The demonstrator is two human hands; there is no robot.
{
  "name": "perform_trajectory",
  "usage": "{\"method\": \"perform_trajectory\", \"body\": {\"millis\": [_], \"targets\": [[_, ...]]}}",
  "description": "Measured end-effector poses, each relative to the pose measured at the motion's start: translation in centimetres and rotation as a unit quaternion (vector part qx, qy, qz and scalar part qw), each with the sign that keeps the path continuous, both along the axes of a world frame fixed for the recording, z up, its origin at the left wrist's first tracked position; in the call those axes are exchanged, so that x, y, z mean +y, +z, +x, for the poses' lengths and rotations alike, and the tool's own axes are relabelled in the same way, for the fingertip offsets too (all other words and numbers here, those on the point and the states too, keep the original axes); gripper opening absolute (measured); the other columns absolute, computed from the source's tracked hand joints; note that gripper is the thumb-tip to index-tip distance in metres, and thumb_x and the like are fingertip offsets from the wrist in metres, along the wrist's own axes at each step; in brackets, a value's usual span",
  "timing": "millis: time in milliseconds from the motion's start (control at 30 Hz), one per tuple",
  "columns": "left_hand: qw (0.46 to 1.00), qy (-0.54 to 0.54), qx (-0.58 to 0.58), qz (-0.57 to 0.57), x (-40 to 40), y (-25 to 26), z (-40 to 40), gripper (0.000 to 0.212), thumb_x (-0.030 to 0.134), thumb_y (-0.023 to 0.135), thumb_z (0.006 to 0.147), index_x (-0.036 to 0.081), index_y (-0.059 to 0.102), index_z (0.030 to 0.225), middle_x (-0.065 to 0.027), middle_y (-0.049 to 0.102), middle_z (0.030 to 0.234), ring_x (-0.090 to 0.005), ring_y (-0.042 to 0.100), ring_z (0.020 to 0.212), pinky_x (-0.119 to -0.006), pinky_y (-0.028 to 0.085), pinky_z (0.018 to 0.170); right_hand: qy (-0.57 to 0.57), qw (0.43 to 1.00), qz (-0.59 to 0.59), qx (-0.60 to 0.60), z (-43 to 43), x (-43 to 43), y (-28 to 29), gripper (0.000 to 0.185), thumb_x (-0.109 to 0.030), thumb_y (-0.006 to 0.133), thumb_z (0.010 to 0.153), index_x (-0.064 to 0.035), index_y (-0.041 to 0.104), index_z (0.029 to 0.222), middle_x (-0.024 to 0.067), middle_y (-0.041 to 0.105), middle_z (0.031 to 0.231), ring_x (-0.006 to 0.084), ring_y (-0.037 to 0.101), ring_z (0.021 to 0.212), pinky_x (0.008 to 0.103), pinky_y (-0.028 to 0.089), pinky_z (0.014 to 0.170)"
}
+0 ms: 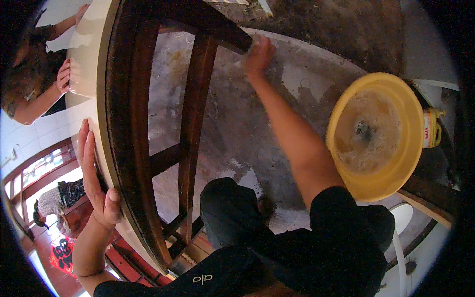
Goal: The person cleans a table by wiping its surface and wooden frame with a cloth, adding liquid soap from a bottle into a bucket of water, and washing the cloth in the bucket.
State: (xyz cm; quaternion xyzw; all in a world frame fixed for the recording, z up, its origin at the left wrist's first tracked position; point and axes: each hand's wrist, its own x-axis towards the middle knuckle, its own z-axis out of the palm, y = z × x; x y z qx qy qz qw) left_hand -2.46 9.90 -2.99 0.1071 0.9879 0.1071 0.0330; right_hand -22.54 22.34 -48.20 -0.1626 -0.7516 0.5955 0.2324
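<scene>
My left hand (97, 185) lies against the pale, glossy panel (89, 85), its fingers extended along the surface and its thumb by the edge. Dark wooden framework (198, 92) with long rails and cross members adjoins the panel's dark rim. Blurred at the top centre, my right hand (261, 54) is at the end of a dark wooden beam (230, 31), its fingers bent. Whether it holds something small cannot be told. To the right of my right arm stands a yellow plastic basin (412, 148) with cloudy, foamy liquid and a small dark thing in it.
Beyond the panel, a co-worker's hand (64, 76) touches its surface. Another person (55, 204) is near a doorway at the lower left. A plastic jug (432, 128) stands behind the basin, with a wooden bar (426, 208) below. The concrete floor (237, 111) has pale patches.
</scene>
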Motion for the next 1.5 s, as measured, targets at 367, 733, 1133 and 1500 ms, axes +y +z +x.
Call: {"method": "perform_trajectory", "body": {"millis": [367, 733, 1133, 1500], "targets": [[1.000, 0.003, -0.002, 0.017, -0.3, -0.4, 0.2, 0.089, 0.062, 0.039, 0.088, -0.002, 0.023, 0.147, -0.0238, 0.016, 0.154, -0.0346, 0.015, 0.144, -0.047, 0.010, 0.115, 0.155, 0.977, -0.074, -0.129, 0.7, 1.3, 3.9, 0.036, -0.016, 0.056, 0.088, -0.0016, 0.054, 0.121, 0.0219, 0.058, 0.117, 0.0377, 0.056, 0.109, 0.0417, 0.045, 0.091], [1.000, 0.000, 0.010, 0.004, -0.3, 0.2, 0.1, 0.088, 0.064, 0.037, 0.089, -0.001, 0.025, 0.147, -0.0243, 0.018, 0.154, -0.0345, 0.015, 0.144, -0.047, 0.009, 0.115, 0.527, 0.761, -0.314, 0.212, -8.2, 4.2, 28.6, 0.038, -0.029, 0.047, 0.100, -0.0003, 0.055, 0.124, 0.0154, 0.054, 0.124, 0.0259, 0.054, 0.110, 0.0380, 0.043, 0.094], [1.000, -0.014, -0.005, -0.008, -0.2, 0.8, 0.1, 0.084, 0.063, 0.036, 0.091, -0.001, 0.029, 0.146, -0.0261, 0.022, 0.152, -0.0380, 0.019, 0.143, -0.048, 0.013, 0.115, 0.440, 0.880, -0.059, -0.169, -6.9, 6.2, 6.5, 0.041, -0.035, 0.051, 0.095, 0.0017, 0.064, 0.107, 0.0103, 0.067, 0.095, 0.0174, 0.057, 0.087, 0.0359, 0.045, 0.082], [1.000, 0.002, -0.009, -0.016, -0.2, 1.1, 0.5, 0.086, 0.065, 0.036, 0.090, 0.000, 0.027, 0.147, -0.0269, 0.020, 0.152, -0.0393, 0.017, 0.143, -0.049, 0.012, 0.115, 0.504, 0.808, -0.303, 0.043, -7.4, 4.8, 22.8, 0.037, -0.033, 0.049, 0.097, -0.0030, 0.066, 0.109, 0.0057, 0.066, 0.103, 0.0174, 0.057, 0.095, 0.0341, 0.042, 0.090]]}}
